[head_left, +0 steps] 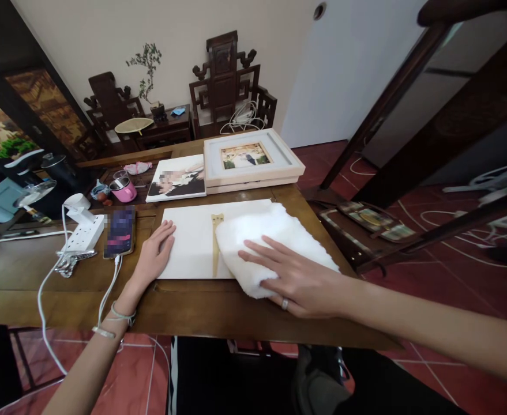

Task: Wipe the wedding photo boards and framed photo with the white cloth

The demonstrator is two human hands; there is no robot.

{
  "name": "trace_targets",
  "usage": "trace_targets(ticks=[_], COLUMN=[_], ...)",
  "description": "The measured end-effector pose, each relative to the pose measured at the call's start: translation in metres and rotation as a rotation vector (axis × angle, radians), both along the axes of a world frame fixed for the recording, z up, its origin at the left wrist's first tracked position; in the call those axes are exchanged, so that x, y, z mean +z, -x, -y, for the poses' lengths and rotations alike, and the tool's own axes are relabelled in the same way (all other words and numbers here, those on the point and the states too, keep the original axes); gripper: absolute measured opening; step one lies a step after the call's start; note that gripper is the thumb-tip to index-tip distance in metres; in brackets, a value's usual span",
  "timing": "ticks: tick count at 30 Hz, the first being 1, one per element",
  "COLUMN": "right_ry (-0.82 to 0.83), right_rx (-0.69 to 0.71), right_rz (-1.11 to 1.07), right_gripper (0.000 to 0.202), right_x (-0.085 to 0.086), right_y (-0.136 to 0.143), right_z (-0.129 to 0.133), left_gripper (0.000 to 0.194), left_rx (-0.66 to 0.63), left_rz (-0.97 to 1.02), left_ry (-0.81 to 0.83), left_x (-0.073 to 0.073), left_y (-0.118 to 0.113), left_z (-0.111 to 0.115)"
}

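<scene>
A white rectangular board (188, 242) lies on the wooden table, with a narrow gold-coloured piece (215, 245) running down its middle. My left hand (156, 251) rests on the board's left edge, fingers stretched out and holding nothing. Over the board's right part is a fluffy white cloth (257, 225), which hides that side and hangs past the board's near edge. My right hand (294, 279) presses on the cloth from above, its upper fingers spread and its lower ones bent around the cloth's near edge.
Behind the board are a photo panel (177, 178) and stacked framed pictures (253, 158). To the left lie a phone (120, 230) on a charging cable, a white power strip (84, 233) and a pink cup (123, 189). Wooden chairs (222, 78) stand by the wall.
</scene>
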State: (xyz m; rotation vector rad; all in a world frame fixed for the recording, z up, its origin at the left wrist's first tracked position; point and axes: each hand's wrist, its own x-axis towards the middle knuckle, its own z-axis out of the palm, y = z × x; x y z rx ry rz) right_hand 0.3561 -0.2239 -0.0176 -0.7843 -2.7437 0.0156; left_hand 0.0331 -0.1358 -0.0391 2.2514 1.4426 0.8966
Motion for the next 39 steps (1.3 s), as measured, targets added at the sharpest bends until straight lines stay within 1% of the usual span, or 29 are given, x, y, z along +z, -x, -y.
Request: trace_targets(ticks=[1, 3, 6, 8, 10, 12, 13, 15, 17, 20, 22, 24, 26, 28, 29, 31, 35, 37, 39], right_ry=[0.008, 0.029, 0.043, 0.049, 0.082, 0.135, 0.155, 0.152, 0.098, 0.025, 0.015, 0.021, 0.039, 0.066, 0.081, 0.109, 0.139, 0.153, 0.18], right_rx=[0.014, 0.027, -0.008, -0.065, -0.158, -0.263, -0.305, -0.33, -0.292, -0.233, -0.218, -0.19, -0.137, -0.077, -0.061, -0.064, -0.127, -0.188, -0.29], right_rz=[0.011, 0.052, 0.106, 0.115, 0.113, 0.11, 0.105, 0.083, 0.046, -0.034, -0.104, -0.154, -0.166, -0.161, -0.16, -0.15, -0.093, -0.066, -0.042], right_gripper=[0.019, 0.021, 0.024, 0.026, 0.026, 0.028, 0.029, 0.03, 0.027, 0.021, 0.02, 0.018, 0.017, 0.016, 0.016, 0.017, 0.023, 0.029, 0.032], right_x=[0.002, 0.005, 0.007, 0.009, 0.011, 0.014, 0.015, 0.014, 0.009, -0.004, -0.012, -0.016, -0.016, -0.013, -0.011, -0.005, 0.005, 0.009, 0.012], right_y=[-0.001, -0.005, -0.014, -0.021, -0.027, -0.032, -0.033, -0.033, -0.03, -0.023, -0.018, -0.014, -0.012, -0.012, -0.013, -0.016, -0.025, -0.029, -0.03], right_z=[-0.002, -0.015, -0.05, -0.076, -0.097, -0.11, -0.112, -0.107, -0.091, -0.05, -0.019, 0.01, 0.031, 0.039, 0.038, 0.025, -0.025, -0.05, -0.068], left_gripper=[0.038, 0.039, 0.04, 0.04, 0.04, 0.04, 0.04, 0.041, 0.041, 0.04, 0.04, 0.039, 0.039, 0.039, 0.039, 0.039, 0.038, 0.038, 0.038], left_rx=[-0.001, -0.002, -0.001, -0.001, -0.001, 0.0, 0.0, -0.002, -0.002, 0.001, 0.003, 0.001, -0.001, -0.001, 0.0, -0.001, -0.002, 0.0, 0.003], left_rz=[0.0, 0.001, 0.0, 0.001, 0.004, 0.006, 0.007, 0.008, 0.01, 0.01, 0.012, 0.013, 0.011, 0.009, 0.01, 0.014, 0.021, 0.023, 0.024], left_ry=[-0.001, -0.003, -0.004, -0.002, 0.001, 0.002, 0.003, 0.006, 0.009, 0.01, 0.007, 0.006, 0.004, 0.004, 0.003, 0.001, 0.001, 0.004, 0.007], left_x=[0.0, -0.001, 0.0, 0.0, 0.001, 0.001, 0.001, 0.001, 0.001, 0.001, 0.001, 0.001, 0.001, 0.001, 0.001, 0.001, 0.001, 0.001, 0.001], left_y=[0.0, 0.001, 0.001, 0.001, 0.001, 0.001, 0.001, 0.0, 0.0, -0.001, -0.001, -0.001, -0.001, -0.002, -0.002, -0.002, -0.002, -0.002, -0.002], left_z=[0.0, 0.0, 0.0, 0.0, 0.0, 0.0, 0.0, 0.0, 0.0, 0.001, 0.001, 0.001, 0.001, 0.001, 0.001, 0.001, 0.001, 0.001, 0.001])
